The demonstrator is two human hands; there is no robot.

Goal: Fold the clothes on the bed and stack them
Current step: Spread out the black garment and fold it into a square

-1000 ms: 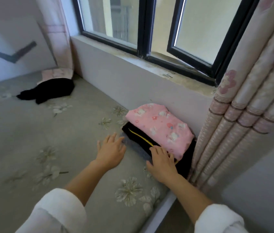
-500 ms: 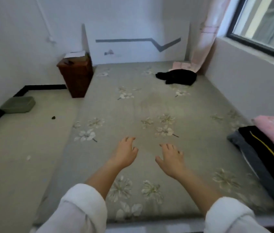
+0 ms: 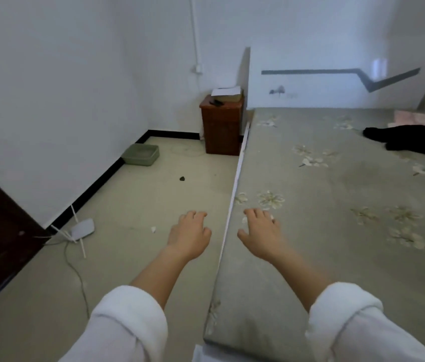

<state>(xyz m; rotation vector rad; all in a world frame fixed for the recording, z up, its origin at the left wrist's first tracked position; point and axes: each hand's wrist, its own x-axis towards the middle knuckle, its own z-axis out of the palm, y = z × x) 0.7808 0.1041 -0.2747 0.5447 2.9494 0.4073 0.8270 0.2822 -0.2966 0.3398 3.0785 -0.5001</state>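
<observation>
Empty, fingers (image 3: 193, 215) loosely spread, left hand (image 3: 189, 235) and right hand (image 3: 261, 235) hover astride the edge of the grey floral bed (image 3: 323, 257); the crumpled black garment (image 3: 412, 142), upper right, likely awaits folding.

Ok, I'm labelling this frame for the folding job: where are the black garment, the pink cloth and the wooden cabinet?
black garment (image 3: 415, 142): head view, middle of the crumpled heap.
pink cloth (image 3: 415, 118): head view, its flat top.
wooden cabinet (image 3: 220, 129): head view, front face.
</observation>
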